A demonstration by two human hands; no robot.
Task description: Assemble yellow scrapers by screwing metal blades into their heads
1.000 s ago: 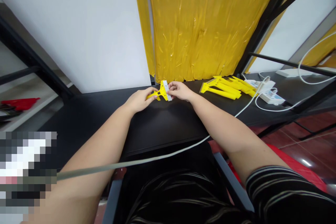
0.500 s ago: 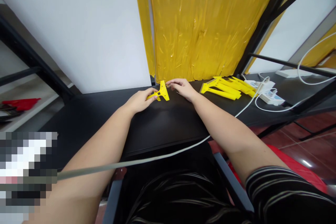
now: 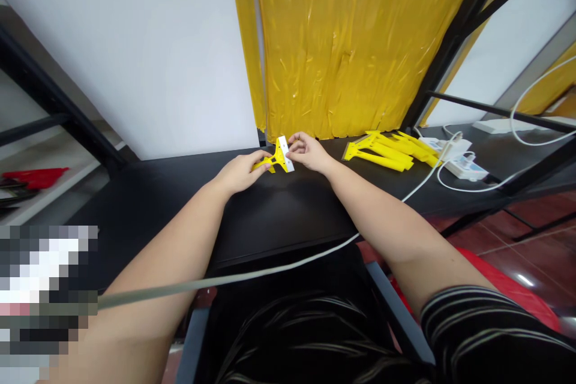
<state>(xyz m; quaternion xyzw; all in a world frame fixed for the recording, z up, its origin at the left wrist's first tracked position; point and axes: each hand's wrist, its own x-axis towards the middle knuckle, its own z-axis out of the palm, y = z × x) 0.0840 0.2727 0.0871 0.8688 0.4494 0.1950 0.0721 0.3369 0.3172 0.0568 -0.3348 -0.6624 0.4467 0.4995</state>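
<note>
My left hand [image 3: 240,173] is closed around the handle of a yellow scraper [image 3: 278,158], whose wide head points right, just above the black table. Across that head lies a flat, pale metal scraper blade [image 3: 284,150] with small dark holes. My right hand [image 3: 307,153] pinches the blade's right edge between thumb and fingers. Parts of the handle are hidden by my left fingers. To the right, several more yellow scrapers [image 3: 382,150] lie in a pile on the table.
A white power strip [image 3: 465,166] with plugs and cables sits right of the pile. One white cable [image 3: 310,259] runs across in front of the table edge. Yellow plastic sheeting [image 3: 342,48] and a white panel [image 3: 148,54] stand behind the black table [image 3: 288,216].
The pale blade now lies across the scraper's head, where bare yellow showed before. My right hand has moved slightly left and down with it. My left hand keeps its hold.
</note>
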